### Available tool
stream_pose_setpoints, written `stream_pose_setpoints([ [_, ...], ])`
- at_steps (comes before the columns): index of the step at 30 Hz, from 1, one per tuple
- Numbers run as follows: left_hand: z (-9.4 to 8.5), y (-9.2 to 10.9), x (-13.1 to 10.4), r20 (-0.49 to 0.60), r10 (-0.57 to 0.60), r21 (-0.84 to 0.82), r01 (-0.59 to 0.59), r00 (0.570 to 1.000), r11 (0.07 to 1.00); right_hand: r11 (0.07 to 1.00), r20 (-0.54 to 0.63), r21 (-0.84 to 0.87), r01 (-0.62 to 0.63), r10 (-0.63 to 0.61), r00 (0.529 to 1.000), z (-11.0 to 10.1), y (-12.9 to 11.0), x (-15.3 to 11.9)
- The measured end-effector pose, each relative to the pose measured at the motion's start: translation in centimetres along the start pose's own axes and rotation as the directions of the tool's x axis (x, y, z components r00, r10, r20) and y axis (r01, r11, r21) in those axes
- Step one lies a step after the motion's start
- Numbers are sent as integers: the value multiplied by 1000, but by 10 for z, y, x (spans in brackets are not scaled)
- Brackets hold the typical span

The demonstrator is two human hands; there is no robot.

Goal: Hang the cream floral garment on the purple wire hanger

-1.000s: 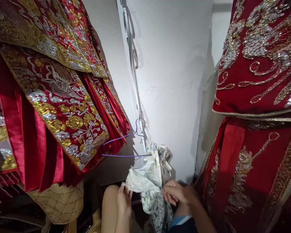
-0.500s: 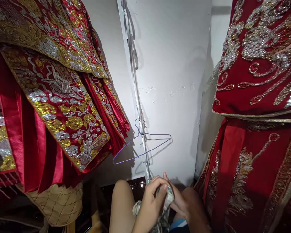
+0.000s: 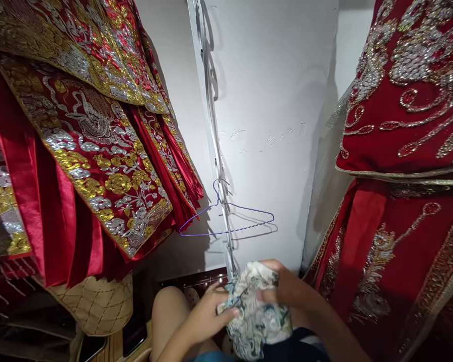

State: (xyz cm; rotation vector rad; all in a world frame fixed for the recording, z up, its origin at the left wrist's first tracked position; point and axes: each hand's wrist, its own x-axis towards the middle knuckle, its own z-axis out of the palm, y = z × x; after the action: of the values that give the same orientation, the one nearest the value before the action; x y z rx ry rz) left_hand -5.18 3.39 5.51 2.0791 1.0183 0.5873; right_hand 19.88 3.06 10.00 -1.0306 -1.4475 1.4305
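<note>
In left hand (image 3: 208,312), right hand (image 3: 286,284), bunched cloth (image 3: 251,322); hanger (image 3: 206,235) beyond

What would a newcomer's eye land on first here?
Probably the gold-embroidered red satin garment at left, then the red beaded garment at right. Between them hangs a thin purple hanger; below it, the left hand and right hand hold a bunched white patterned cloth.

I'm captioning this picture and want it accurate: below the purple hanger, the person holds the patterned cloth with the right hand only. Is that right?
Not quite: the head view shows the left hand gripping the patterned cloth as well as the right hand, so both hold it. The cloth is indeed below the purple hanger.
</note>
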Motion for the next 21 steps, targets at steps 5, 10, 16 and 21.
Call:
stream_pose_setpoints([
  [5,-42,-17,-23,-168,-122,70,135,978,988,908,0,-291,301,-314,949,-14,-38,31],
  [10,-65,-19,-33,-402,-72,-37,63,913,997,859,-45,-324,397,-433,900,-7,-39,63],
  [16,-67,5,-34,-406,-57,-204,-30,912,978,888,-108,-311,340,-388,915,-15,-15,88],
  [21,-75,15,-34,-83,-82,-45,78,993,996,837,-179,-490,245,-371,911,-33,7,127],
])
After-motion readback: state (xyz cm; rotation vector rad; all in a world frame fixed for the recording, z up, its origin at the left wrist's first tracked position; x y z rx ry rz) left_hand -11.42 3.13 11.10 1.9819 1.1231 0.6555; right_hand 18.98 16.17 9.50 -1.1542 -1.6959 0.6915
